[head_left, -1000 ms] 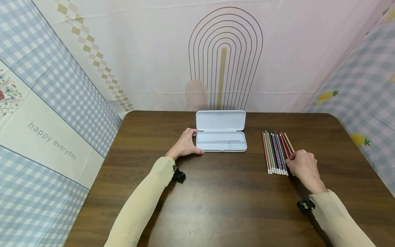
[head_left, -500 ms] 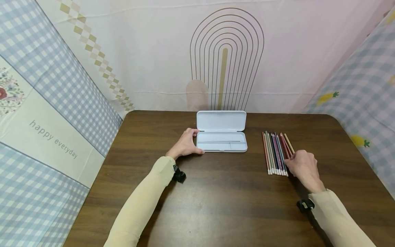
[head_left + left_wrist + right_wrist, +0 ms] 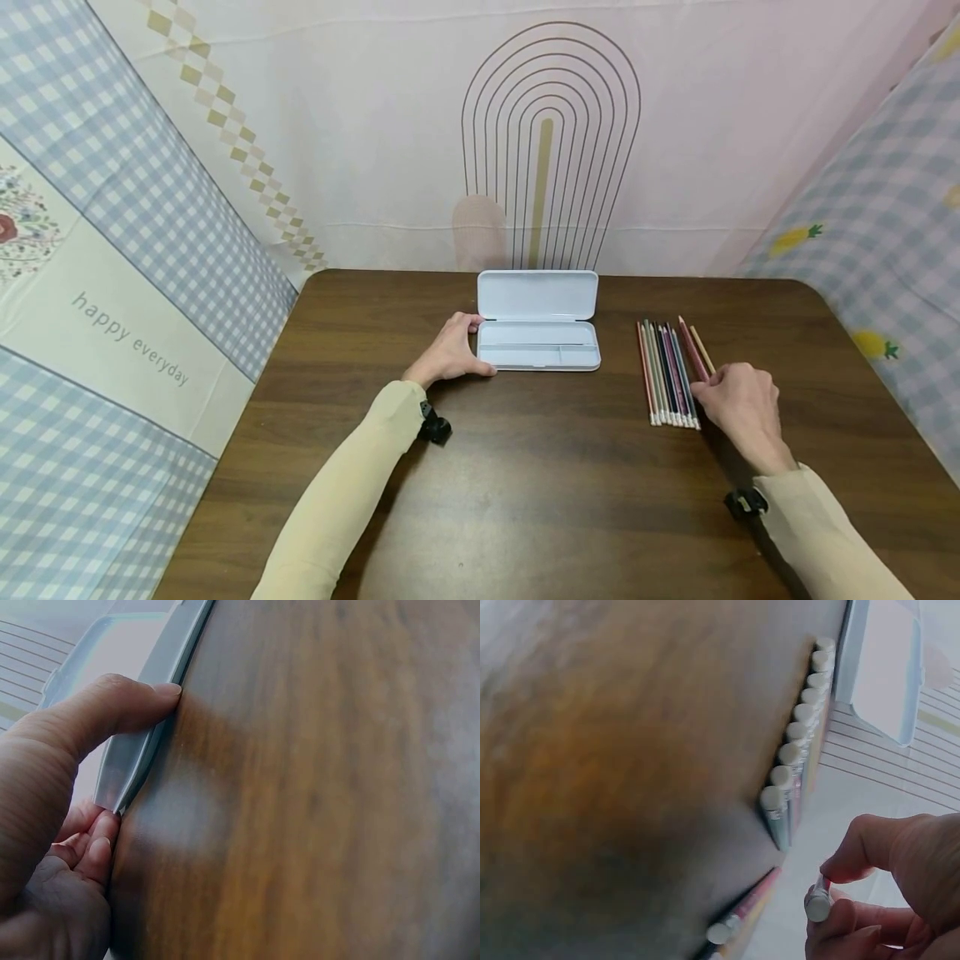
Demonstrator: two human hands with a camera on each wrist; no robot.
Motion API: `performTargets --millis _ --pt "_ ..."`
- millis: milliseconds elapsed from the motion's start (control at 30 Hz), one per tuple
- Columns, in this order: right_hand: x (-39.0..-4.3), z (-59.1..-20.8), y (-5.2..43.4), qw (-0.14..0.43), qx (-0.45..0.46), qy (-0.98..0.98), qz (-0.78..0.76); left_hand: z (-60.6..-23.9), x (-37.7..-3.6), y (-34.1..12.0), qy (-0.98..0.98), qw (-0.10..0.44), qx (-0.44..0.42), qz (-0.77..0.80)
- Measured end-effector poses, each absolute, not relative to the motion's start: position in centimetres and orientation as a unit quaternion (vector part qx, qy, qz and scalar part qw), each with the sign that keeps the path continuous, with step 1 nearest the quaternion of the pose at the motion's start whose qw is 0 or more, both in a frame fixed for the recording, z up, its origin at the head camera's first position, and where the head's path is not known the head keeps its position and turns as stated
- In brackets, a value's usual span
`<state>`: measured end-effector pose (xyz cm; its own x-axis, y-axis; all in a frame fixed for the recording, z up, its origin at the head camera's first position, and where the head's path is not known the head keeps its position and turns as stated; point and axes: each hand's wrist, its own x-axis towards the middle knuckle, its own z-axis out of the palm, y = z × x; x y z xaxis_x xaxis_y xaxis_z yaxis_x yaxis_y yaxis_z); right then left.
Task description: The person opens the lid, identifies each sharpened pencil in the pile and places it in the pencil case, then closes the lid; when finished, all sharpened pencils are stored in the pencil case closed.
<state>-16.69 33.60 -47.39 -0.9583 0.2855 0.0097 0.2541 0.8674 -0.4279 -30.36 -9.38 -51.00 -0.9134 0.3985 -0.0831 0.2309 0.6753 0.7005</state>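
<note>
My left hand (image 3: 448, 348) holds the left end of a pale blue pencil case (image 3: 538, 366), thumb at its front edge and fingers round the back corner. The case lies with its lid (image 3: 537, 295) raised, and its compartments hold nothing. At the right, my right hand (image 3: 741, 404) pinches a reddish pencil (image 3: 694, 348) between thumb and fingers; its white eraser end (image 3: 817, 906) shows in the right wrist view. Several pencils (image 3: 663, 375) lie side by side to its left, erasers toward me. A yellow pencil (image 3: 702, 348) and a pink pencil (image 3: 756, 894) lie beneath the right hand.
The brown wooden table (image 3: 525, 483) ends at the back against a white cloth (image 3: 360, 142) with printed arches. Checked cloth (image 3: 142, 167) hangs along the left side, and another checked cloth (image 3: 885, 225) with pineapples is at the right.
The right hand has drawn the reddish pencil slightly up from the others, its tip now farther forward. The left hand and pencil case have stayed in place.
</note>
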Motion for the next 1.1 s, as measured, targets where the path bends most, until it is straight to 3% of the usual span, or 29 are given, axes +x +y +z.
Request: performTargets --millis 467,800,1100 --pt "-17.0 -45.4 32.8 0.077 -0.099 -0.969 0.212 -51.1 -30.4 -9.4 0.908 0.113 0.176 0.362" --pt "-17.4 -44.6 30.9 0.117 -0.006 -0.97 0.213 -51.0 -30.4 -9.4 0.907 0.115 0.174 0.365" --pt "-18.0 -44.1 29.5 0.099 0.045 -0.968 0.225 -51.1 -30.4 -9.4 0.907 0.118 0.174 0.364"
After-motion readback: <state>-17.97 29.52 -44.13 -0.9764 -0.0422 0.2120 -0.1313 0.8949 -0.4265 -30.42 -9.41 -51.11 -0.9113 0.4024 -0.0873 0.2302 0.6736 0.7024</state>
